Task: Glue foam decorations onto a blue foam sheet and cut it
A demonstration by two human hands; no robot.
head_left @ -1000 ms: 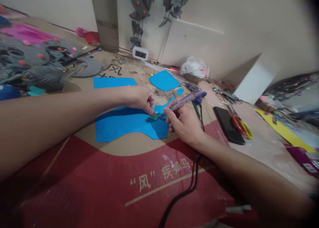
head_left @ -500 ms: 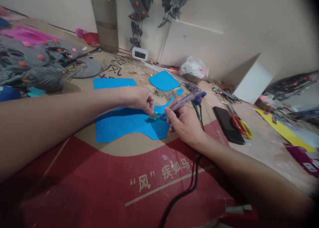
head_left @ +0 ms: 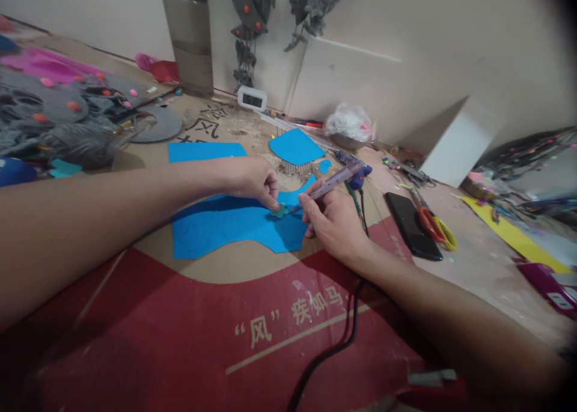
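A blue sheet [head_left: 216, 229] with a curved, cut-out front edge lies on the cardboard, faint outlines drawn on it. On top of it is a small green flower-shaped piece [head_left: 280, 211]. My left hand [head_left: 255, 181] is closed, fingers curled, with one fingertip pressing this piece down on the sheet. In my right hand [head_left: 336, 220] is a pale purple pen [head_left: 331, 181], held slanted between thumb and fingers. Its tip meets the sheet close beside the flower piece's right edge; whether they touch I cannot tell.
Red printed cardboard [head_left: 193, 334] covers the front, crossed by a black cable [head_left: 315, 364]. On the right lie a phone [head_left: 412, 226] and scissors [head_left: 437, 227]. Behind are another blue piece [head_left: 297, 146], a small clock [head_left: 252, 98] and a plastic bag [head_left: 349, 122]. Grey felt pieces [head_left: 58, 109] crowd the left.
The view has shifted very slightly. Both hands, the pen and the flower piece keep nearly the same places.
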